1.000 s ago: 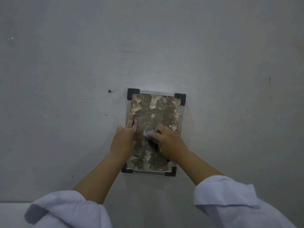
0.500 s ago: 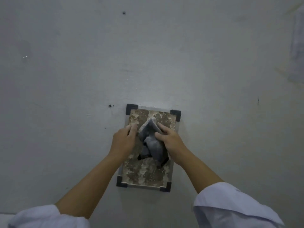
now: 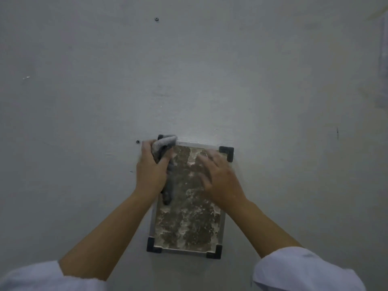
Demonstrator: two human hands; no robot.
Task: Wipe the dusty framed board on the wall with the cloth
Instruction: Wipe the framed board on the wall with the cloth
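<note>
- The wall (image 3: 84,101) fills the frame; the framed board (image 3: 186,206) hangs at lower centre, its face blotchy.
- The left hand (image 3: 150,171) grips the cloth (image 3: 164,143) at the board's upper-left corner.
- The right hand (image 3: 218,177), blurred, seems spread flat on the board's upper right.
- Wiping looks barely begun; next, I'd drag the cloth down the face.

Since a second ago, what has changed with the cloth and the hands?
The cloth passed from the right hand to the left hand, which now grips it at the framed board's top-left corner. The right hand, blurred, rests spread on the board. The board is unmoved, still dusty.
</note>
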